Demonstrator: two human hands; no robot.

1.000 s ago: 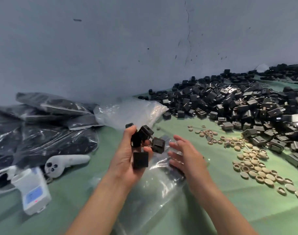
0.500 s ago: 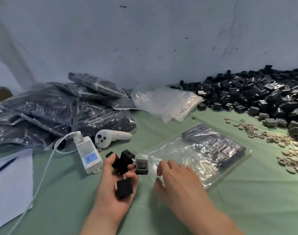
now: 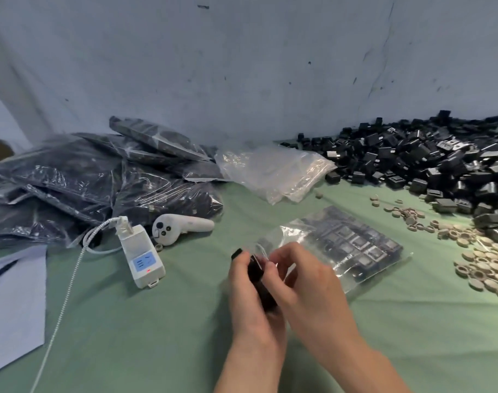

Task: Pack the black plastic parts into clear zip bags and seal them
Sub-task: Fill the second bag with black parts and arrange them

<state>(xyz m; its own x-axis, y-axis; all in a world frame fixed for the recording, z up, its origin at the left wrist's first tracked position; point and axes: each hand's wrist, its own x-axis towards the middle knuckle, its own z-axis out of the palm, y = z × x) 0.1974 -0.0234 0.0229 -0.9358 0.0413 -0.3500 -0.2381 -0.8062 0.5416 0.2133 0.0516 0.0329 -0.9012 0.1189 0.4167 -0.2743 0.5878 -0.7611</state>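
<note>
My left hand [image 3: 249,304] grips a few black plastic parts [image 3: 260,282] at the centre of the green table. My right hand [image 3: 304,285] is pressed against them and pinches the open mouth of a clear zip bag [image 3: 352,245]. That bag lies flat to the right, with rows of black parts inside it. A large heap of loose black parts [image 3: 429,163] fills the far right. Empty clear bags [image 3: 273,171] lie crumpled behind.
Filled bags of black parts [image 3: 94,180] are stacked at the left. A white power strip [image 3: 142,259] with cable and a white controller [image 3: 182,226] lie in front of them. Beige rings [image 3: 480,259] are scattered at the right. White paper [image 3: 12,307] lies at the left edge.
My right hand has closed in on my left and taken hold of the bag's mouth. The parts in my left hand are now bunched against the bag opening. The view has panned left.
</note>
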